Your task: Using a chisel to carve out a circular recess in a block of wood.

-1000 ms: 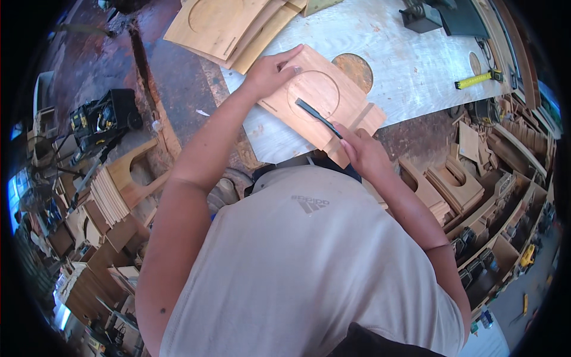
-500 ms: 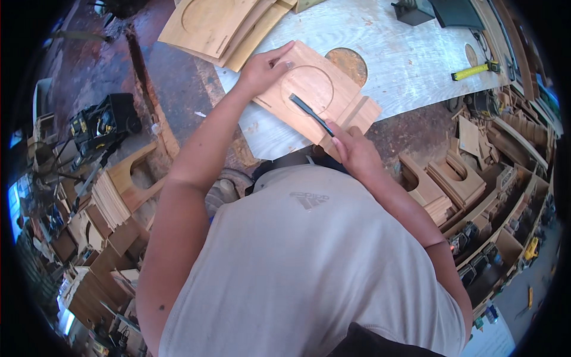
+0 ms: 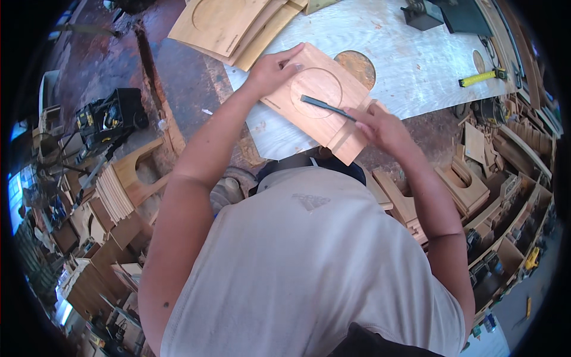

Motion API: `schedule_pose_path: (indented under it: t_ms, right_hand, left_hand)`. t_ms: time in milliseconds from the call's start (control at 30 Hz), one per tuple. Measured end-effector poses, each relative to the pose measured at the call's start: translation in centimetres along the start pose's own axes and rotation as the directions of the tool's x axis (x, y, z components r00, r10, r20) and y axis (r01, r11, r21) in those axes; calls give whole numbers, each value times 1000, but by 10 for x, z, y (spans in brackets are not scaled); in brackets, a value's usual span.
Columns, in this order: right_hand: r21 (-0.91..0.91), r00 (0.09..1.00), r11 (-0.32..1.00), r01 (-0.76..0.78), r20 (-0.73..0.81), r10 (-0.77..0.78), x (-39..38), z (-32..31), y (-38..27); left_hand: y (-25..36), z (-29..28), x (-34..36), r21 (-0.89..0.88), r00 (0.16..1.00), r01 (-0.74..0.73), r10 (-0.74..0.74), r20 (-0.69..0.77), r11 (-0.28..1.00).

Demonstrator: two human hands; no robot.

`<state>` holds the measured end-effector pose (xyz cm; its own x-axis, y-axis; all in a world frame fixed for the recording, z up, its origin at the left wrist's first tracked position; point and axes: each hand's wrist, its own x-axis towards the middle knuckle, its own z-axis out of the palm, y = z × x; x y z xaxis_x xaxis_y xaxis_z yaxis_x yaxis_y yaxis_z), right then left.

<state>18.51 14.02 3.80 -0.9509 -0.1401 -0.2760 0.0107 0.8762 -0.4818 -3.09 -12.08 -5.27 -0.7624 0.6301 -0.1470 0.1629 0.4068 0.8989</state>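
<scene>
A pale wooden board (image 3: 306,122) with a shallow round recess lies tilted on the worktop in front of me. My left hand (image 3: 270,74) grips its far left edge, with the thumb on the top face and the fingers over the edge. In my right hand (image 3: 382,127) is a chisel (image 3: 323,106), held by its dark handle. The flat blade extends leftward over the round recess; whether its tip touches the wood I cannot tell. Near the right hand, a rabbeted step crosses the board's right end.
More recessed boards (image 3: 223,27) are stacked at the far left of a light sheet (image 3: 416,65). A yellow tape measure (image 3: 480,78) and a dark box-shaped object (image 3: 422,15) rest on the sheet. Cut wooden pieces (image 3: 464,184) stand at right, a black tool bag (image 3: 113,116) at left.
My right hand has moved right and slightly away from me, and the chisel has swung to a flatter, more sideways angle. My left hand keeps its grip on the board. The whole view has shifted slightly.
</scene>
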Motion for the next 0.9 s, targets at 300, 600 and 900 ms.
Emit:
schedule_pose_path:
  t_ms: [300,600,900]
  right_hand:
    - [-40,963,970,241,137,-234,58,-32,21]
    - [-59,959,993,106,271,-86,57,-60,7]
    - [-16,991,1000,14,131,-12,16,-13,-9]
  left_hand:
    - [15,-7,0,69,995,80,-84,54,994]
    - [8,-3,-1,17,999,28,-29,22,999]
    - [12,-5,-1,111,999,35,-37,15,993]
